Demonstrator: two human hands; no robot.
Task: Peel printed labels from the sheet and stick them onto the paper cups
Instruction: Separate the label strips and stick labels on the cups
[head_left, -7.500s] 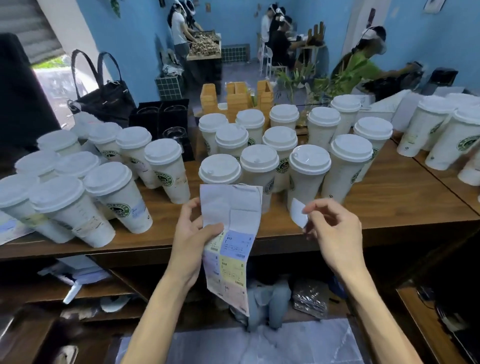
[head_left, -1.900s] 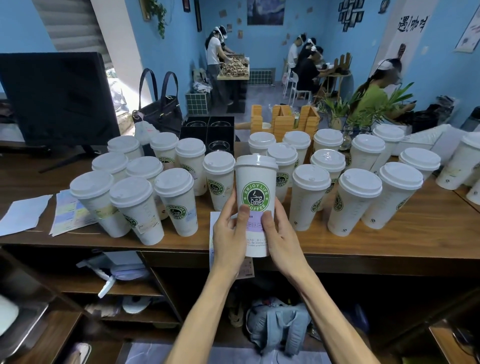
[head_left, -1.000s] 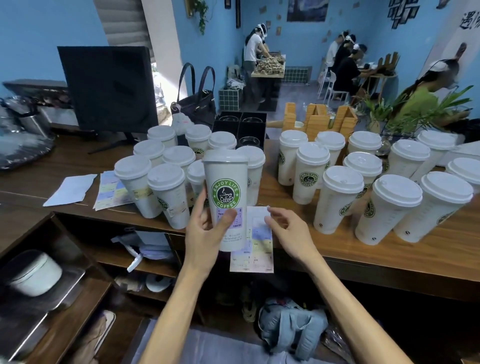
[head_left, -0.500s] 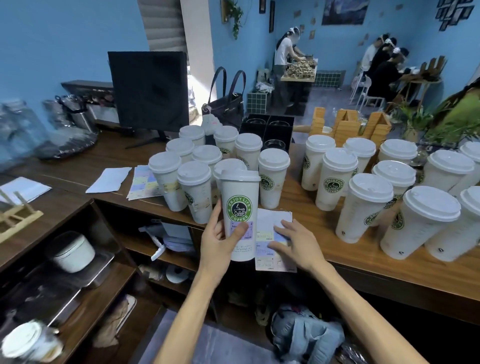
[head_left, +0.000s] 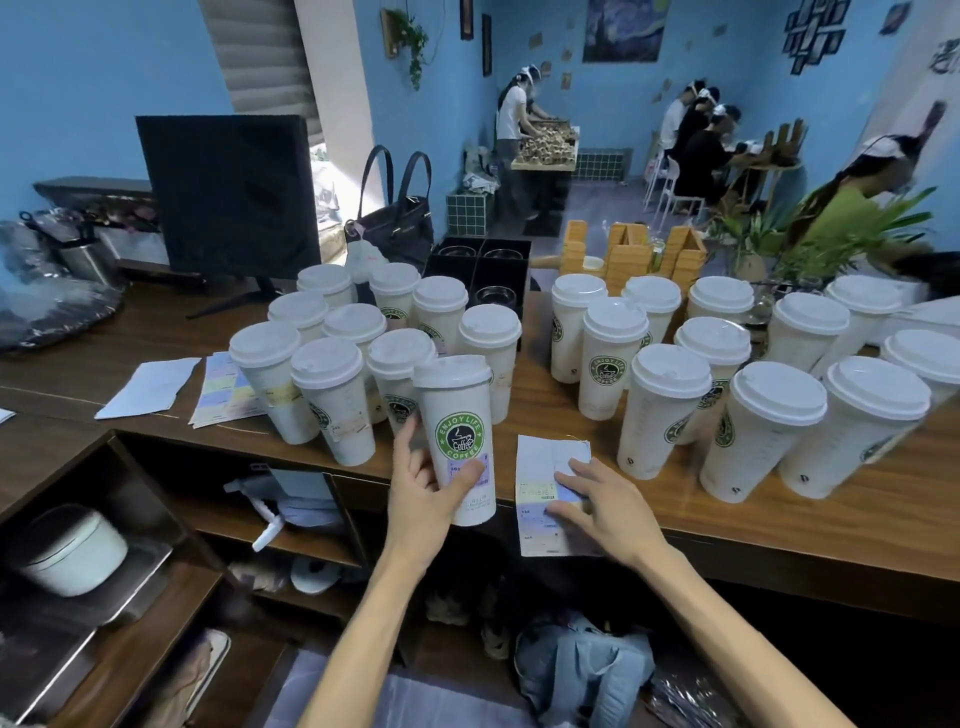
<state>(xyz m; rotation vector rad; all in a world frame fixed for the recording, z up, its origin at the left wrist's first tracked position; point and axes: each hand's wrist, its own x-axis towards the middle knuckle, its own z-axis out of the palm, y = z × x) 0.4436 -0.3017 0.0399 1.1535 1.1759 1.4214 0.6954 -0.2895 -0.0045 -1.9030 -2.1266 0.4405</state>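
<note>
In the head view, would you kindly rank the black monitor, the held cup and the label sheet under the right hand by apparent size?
1. Black monitor.
2. Held cup.
3. Label sheet; the cup's nearness makes this gap unsure.

Matt paper cup, wooden counter

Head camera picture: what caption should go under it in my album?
Left hand grips a labelled white paper cup; right hand rests on the label sheet.

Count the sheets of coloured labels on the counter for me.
2. One label sheet lies at the counter's front edge under the right hand; the other label sheet lies left of the cups, beside a blank paper. Cups may hide more.
</note>
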